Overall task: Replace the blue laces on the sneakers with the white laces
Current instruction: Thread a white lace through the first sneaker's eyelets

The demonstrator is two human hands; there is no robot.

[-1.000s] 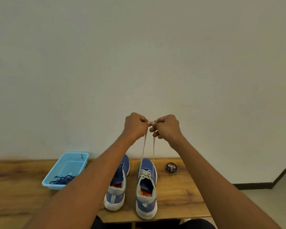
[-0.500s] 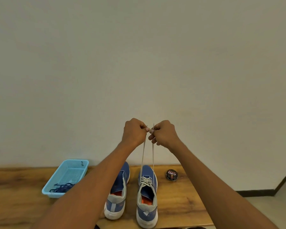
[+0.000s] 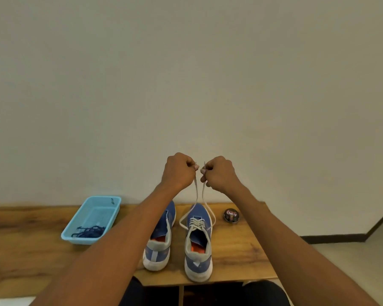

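Observation:
Two blue sneakers stand side by side on the wooden table (image 3: 241, 257), heels toward me. The right sneaker (image 3: 199, 244) is threaded with a white lace (image 3: 196, 223). Its two free ends rise to my hands, held above the shoe. My left hand (image 3: 179, 170) pinches one end and my right hand (image 3: 219, 173) pinches the other, a small gap between them. The lace ends hang slack and bow outward near the shoe. My left forearm partly covers the left sneaker (image 3: 159, 244), hiding its lacing. The blue laces (image 3: 89, 231) lie in a light blue tray (image 3: 75, 236).
A small round tin of shoe polish (image 3: 231, 215) sits on the table right of the right sneaker. A plain wall stands right behind the table. The table ends at the right, with floor and a dark skirting board (image 3: 341, 237) beyond.
My hands have lowered and moved slightly apart. The lace ends, taut before, are now slack and bow outward above the right sneaker.

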